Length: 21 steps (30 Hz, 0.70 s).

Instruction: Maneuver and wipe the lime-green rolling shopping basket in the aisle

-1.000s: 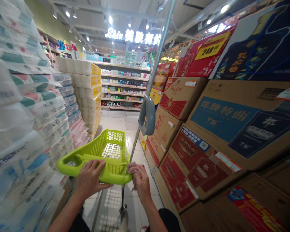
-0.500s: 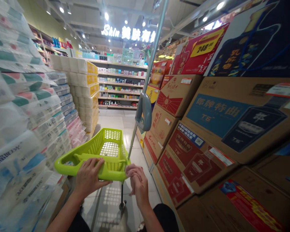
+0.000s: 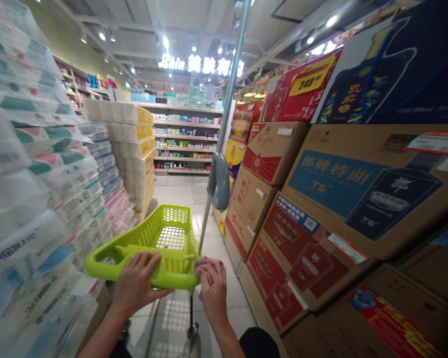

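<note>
While our left hand (image 3: 136, 281) wraps its fingers round the lime-green plastic cart (image 3: 145, 236)'s smooth handle (image 3: 182, 282), our right hand (image 3: 213, 288) clutches a crumpled dusty-pink cloth (image 3: 202, 265) at its right end, done/left split unclear to us.

The right hand (image 3: 213, 289) has come in a little toward ten o'clock, closer to the near corner of the green basket (image 3: 103, 268) than half a second ago. The pink cloth (image 3: 208, 266) now bunches toward twelve, above the fingers, where a loose fold had hung toward six. The metal pole (image 3: 233, 84) leans less toward one o'clock than a second ago, nearer twelve. The stacked boxes (image 3: 330, 186) have slid toward nine in the wearer's view, and the lit sign (image 3: 201, 64) sits lower.
</note>
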Each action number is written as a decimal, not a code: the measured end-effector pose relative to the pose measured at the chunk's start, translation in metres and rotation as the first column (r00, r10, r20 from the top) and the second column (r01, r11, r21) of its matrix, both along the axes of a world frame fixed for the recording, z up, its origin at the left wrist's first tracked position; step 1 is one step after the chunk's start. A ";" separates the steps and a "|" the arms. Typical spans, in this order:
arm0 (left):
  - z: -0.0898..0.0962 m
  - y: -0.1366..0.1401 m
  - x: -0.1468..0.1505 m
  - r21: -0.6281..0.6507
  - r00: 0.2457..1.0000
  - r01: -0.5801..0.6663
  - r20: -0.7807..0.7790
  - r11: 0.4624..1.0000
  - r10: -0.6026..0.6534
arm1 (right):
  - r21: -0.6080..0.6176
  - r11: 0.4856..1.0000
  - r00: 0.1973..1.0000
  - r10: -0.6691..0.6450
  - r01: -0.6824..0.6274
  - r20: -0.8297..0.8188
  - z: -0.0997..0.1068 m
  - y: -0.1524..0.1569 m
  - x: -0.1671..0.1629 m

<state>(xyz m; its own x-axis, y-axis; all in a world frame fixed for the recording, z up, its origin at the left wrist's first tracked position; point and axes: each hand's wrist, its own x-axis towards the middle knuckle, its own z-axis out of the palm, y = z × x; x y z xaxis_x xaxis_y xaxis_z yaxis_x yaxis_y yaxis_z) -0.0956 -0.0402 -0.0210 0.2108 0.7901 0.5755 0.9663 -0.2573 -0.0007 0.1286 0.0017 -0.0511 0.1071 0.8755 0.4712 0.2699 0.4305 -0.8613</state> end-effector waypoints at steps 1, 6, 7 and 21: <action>0.001 -0.001 0.000 0.004 1.000 0.002 -0.002 1.000 -0.002 | -0.007 1.000 1.000 0.013 -0.013 -0.023 -0.001 0.001 0.000; 0.002 -0.002 0.001 -0.008 1.000 -0.011 -0.014 1.000 0.011 | -0.104 0.995 0.987 -0.014 -0.003 -0.160 -0.008 0.034 -0.002; 0.002 -0.003 0.002 -0.021 1.000 -0.018 -0.014 1.000 0.018 | -0.109 0.994 0.989 -0.021 0.005 -0.148 -0.010 0.038 -0.002; 0.003 -0.008 0.002 -0.020 1.000 -0.023 -0.001 1.000 0.023 | -0.078 0.997 0.995 0.001 -0.009 -0.103 -0.006 -0.003 0.000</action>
<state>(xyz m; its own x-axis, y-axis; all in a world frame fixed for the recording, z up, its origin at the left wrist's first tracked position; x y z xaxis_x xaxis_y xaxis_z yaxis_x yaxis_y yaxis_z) -0.0934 -0.0485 -0.0184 0.1930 0.8061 0.5594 0.9719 -0.2354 0.0038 0.1289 -0.0012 -0.0567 0.1473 0.9099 0.3878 0.1764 0.3616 -0.9155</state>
